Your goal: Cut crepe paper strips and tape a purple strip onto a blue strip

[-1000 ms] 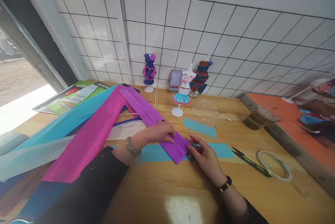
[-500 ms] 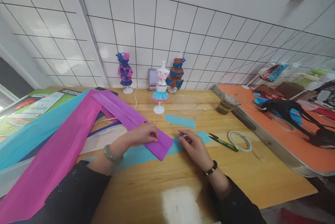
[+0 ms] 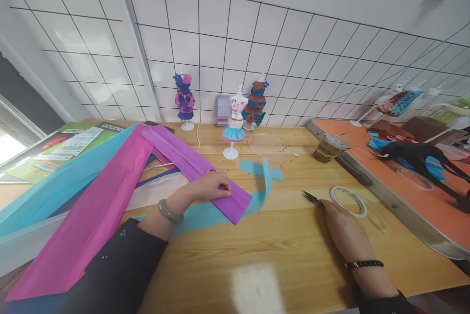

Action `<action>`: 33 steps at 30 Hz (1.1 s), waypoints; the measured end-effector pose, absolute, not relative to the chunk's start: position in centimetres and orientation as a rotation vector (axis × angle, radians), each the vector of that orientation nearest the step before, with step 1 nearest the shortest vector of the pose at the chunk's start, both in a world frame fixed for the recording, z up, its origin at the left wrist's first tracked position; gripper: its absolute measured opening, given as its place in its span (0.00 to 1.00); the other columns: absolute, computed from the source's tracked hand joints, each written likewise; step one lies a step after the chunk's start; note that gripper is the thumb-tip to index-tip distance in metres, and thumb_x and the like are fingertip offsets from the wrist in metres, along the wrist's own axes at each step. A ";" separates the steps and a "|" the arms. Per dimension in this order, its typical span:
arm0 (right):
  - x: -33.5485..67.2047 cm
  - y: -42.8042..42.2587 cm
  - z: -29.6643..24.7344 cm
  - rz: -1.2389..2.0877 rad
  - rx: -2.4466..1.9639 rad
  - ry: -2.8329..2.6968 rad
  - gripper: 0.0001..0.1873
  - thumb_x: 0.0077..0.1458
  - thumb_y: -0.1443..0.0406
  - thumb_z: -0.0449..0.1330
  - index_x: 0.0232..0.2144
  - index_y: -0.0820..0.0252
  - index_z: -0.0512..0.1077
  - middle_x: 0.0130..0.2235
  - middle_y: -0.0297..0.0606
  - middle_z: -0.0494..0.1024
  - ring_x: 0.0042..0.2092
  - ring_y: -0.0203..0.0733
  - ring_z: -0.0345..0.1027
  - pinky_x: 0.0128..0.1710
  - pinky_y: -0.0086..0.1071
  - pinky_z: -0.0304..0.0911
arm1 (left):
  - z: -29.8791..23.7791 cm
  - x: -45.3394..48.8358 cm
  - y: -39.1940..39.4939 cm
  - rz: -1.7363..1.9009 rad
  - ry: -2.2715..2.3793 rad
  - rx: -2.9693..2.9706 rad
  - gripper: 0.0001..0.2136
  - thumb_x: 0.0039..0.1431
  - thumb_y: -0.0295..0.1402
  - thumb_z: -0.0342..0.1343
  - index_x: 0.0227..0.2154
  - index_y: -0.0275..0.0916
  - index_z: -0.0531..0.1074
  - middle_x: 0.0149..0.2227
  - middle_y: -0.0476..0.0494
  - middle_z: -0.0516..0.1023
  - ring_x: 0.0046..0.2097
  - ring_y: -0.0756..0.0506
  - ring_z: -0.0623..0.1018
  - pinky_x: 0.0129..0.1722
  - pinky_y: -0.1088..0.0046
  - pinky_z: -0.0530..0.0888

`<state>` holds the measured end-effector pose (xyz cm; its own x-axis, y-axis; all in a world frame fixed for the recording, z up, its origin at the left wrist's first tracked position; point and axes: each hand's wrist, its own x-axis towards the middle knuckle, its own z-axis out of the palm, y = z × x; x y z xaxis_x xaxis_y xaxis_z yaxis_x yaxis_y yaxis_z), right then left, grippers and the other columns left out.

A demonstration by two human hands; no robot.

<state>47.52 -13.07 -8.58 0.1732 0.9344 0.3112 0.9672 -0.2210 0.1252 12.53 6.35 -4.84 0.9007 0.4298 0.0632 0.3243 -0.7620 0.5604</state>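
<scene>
My left hand (image 3: pixel 215 186) rests with curled fingers on a folded purple crepe-paper strip (image 3: pixel 191 159), gripping it near its right end. Beneath that strip runs a light blue strip (image 3: pixel 205 221), whose right end curls upward. A shorter light blue piece (image 3: pixel 250 167) lies behind, partly crossed by the curled end. At the right, my right hand (image 3: pixel 341 226) is closed around thread snips (image 3: pixel 312 198); their dark blades point up and left, and the handles are hidden in my palm. A roll of white tape (image 3: pixel 362 210) lies just beyond this hand.
Small dressed mannequins stand along the tiled wall, one in a turquoise skirt (image 3: pixel 234 134). Pink paper (image 3: pixel 113 191) and blue paper (image 3: pixel 73 172) drape over the left side. A lidded cup (image 3: pixel 328 148) stands by the table's right edge, beside an orange surface (image 3: pixel 389 186).
My right hand has left the light blue strip, moved right and taken hold of the snips. The strip's right end has curled up. My left hand keeps its grip on the purple strip.
</scene>
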 end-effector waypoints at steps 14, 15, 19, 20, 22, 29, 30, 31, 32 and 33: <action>38.2 -11.6 -5.1 0.364 -1.987 -1.349 0.20 0.56 0.54 0.44 0.41 0.60 0.65 0.26 0.37 0.72 0.28 0.41 0.66 0.27 0.32 0.62 | -4.8 12.4 6.2 0.239 0.555 2.449 0.06 0.51 0.35 0.54 0.27 0.39 0.72 0.33 0.50 0.74 0.37 0.49 0.70 0.44 0.72 0.60; 36.7 -11.3 -4.8 0.503 -1.903 -1.344 0.20 0.56 0.53 0.45 0.41 0.59 0.66 0.27 0.37 0.72 0.29 0.41 0.66 0.27 0.31 0.62 | -4.8 12.4 6.2 0.237 0.554 2.442 0.06 0.52 0.35 0.54 0.27 0.39 0.72 0.33 0.50 0.74 0.37 0.49 0.71 0.44 0.72 0.60; 31.8 -10.1 -3.6 0.822 -1.690 -1.417 0.23 0.47 0.51 0.56 0.41 0.60 0.67 0.32 0.37 0.73 0.34 0.41 0.66 0.32 0.30 0.61 | -4.6 12.4 6.4 0.223 0.518 2.420 0.06 0.51 0.35 0.54 0.27 0.39 0.72 0.32 0.50 0.74 0.37 0.49 0.71 0.41 0.74 0.62; 31.0 -9.7 -3.4 0.868 -1.714 -1.422 0.23 0.45 0.51 0.57 0.40 0.60 0.68 0.30 0.36 0.73 0.32 0.40 0.65 0.30 0.30 0.61 | -4.6 12.4 6.4 0.221 0.511 2.417 0.06 0.51 0.35 0.54 0.27 0.39 0.72 0.32 0.50 0.74 0.37 0.49 0.71 0.40 0.75 0.62; 29.9 -8.7 -3.2 0.916 -1.751 -1.426 0.21 0.46 0.52 0.57 0.37 0.61 0.69 0.28 0.35 0.73 0.30 0.39 0.64 0.30 0.30 0.60 | -4.6 12.3 6.5 0.221 0.501 2.413 0.06 0.51 0.35 0.54 0.27 0.39 0.72 0.31 0.50 0.74 0.36 0.50 0.71 0.39 0.75 0.62; 29.1 -6.6 -4.7 0.930 -1.744 -1.565 0.15 0.51 0.56 0.52 0.28 0.61 0.71 0.30 0.36 0.75 0.34 0.42 0.65 0.35 0.32 0.58 | -4.6 12.3 6.4 0.243 0.501 2.398 0.06 0.52 0.34 0.53 0.27 0.38 0.72 0.29 0.51 0.74 0.35 0.50 0.70 0.38 0.76 0.62; 29.0 -6.5 -4.9 0.902 -1.770 -1.583 0.15 0.51 0.57 0.51 0.26 0.61 0.70 0.28 0.36 0.74 0.33 0.41 0.64 0.33 0.31 0.58 | -4.6 12.3 6.4 0.245 0.511 2.397 0.06 0.52 0.34 0.54 0.28 0.38 0.72 0.29 0.51 0.74 0.35 0.50 0.70 0.38 0.75 0.62; 29.0 -6.5 -5.1 0.878 -1.796 -1.594 0.15 0.52 0.57 0.50 0.25 0.61 0.70 0.27 0.35 0.73 0.31 0.41 0.64 0.32 0.31 0.57 | -4.6 12.4 6.4 0.247 0.518 2.402 0.05 0.52 0.34 0.54 0.28 0.38 0.72 0.29 0.51 0.74 0.35 0.50 0.70 0.39 0.75 0.62; 29.0 -6.5 -5.2 0.862 -1.819 -1.598 0.15 0.52 0.57 0.50 0.24 0.61 0.69 0.26 0.35 0.73 0.30 0.40 0.63 0.31 0.31 0.56 | -4.6 12.4 6.4 0.248 0.519 2.412 0.05 0.52 0.34 0.54 0.28 0.38 0.72 0.30 0.51 0.74 0.36 0.50 0.70 0.40 0.75 0.62; 29.0 -6.5 -5.3 0.855 -1.837 -1.600 0.15 0.52 0.57 0.49 0.24 0.61 0.69 0.26 0.35 0.72 0.30 0.40 0.63 0.30 0.30 0.56 | -4.6 12.4 6.4 0.249 0.515 2.426 0.05 0.51 0.33 0.55 0.28 0.39 0.72 0.30 0.51 0.74 0.36 0.50 0.70 0.40 0.75 0.61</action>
<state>29.00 -6.50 -5.26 0.0876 0.9905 -0.1064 0.6389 -0.1378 -0.7568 12.41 6.40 -4.59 0.9053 0.4218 0.0497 0.3010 -0.7198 0.6255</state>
